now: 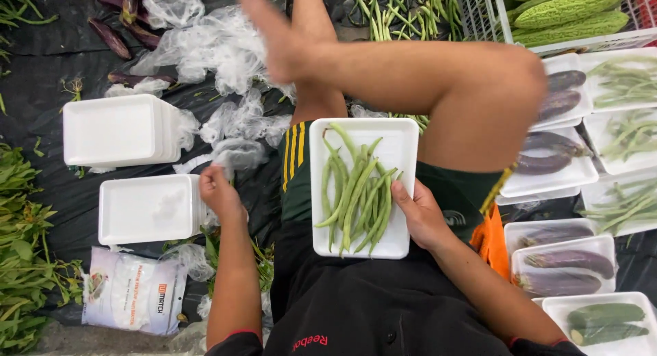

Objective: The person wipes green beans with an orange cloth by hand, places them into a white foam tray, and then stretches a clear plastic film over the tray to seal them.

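From the head view, my right hand (421, 216) grips the right edge of the white foam tray (397, 151) at frame centre, resting on my lap. The green beans (356, 192) lie with their long axis running up and down the frame. My left hand (219, 192), left of centre, pinches thin clear plastic wrap (233, 151), beside the empty trays (147, 209); this hand is nearer the wrap.

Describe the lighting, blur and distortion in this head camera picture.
Head view: light is soft and even, with only faint shadows under the tray of green beans; no strong glare on the white trays. The foot near the top looks slightly smeared, while the left hand and right hand are fairly sharp. The wide lens stretches the knee and bends the edges.
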